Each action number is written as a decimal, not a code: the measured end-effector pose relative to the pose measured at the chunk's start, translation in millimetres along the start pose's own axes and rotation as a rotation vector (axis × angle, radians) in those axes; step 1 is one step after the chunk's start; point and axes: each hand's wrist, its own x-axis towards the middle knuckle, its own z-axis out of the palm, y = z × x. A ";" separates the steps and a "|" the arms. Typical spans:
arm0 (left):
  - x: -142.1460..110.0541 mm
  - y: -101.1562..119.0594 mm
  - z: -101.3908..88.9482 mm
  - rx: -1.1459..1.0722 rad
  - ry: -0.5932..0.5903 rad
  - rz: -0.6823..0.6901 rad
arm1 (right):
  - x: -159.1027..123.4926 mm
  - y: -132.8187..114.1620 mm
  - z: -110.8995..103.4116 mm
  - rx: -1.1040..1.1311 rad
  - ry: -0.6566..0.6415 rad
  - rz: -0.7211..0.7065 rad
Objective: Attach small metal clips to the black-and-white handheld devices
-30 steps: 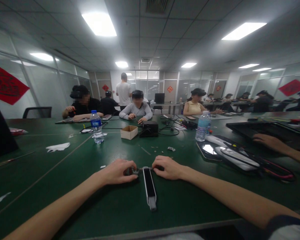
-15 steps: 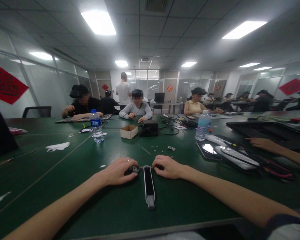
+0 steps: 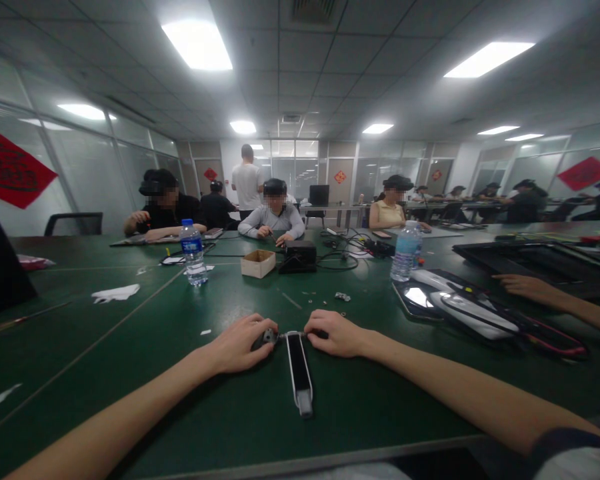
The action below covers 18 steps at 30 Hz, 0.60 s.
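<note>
Left hand (image 3: 240,343) closed around grey part (image 3: 269,337), just left of strip's far end. Right hand (image 3: 336,333) narrow, fingers bent beside same end; what it grips, cannot tell. Strip (image 3: 299,370) lies on table (image 3: 180,427) between hands, grey tip pointing to near edge. Work looks under way, unfinished: both hands close in at strip, neither withdrawn. Loose bits (image 3: 343,297) lie beyond, toward far edge; whether removed from strip, unclear. How much remains, cannot tell.
</note>
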 end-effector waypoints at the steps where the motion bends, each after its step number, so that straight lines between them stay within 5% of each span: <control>1: 0.3 0.2 0.6 0.012 0.001 -0.002 | 0.0 0.3 0.6 -0.003 0.002 0.001; 18: 1.4 6.9 3.7 0.057 0.044 -0.071 | -0.4 3.3 0.4 0.009 -0.007 -0.007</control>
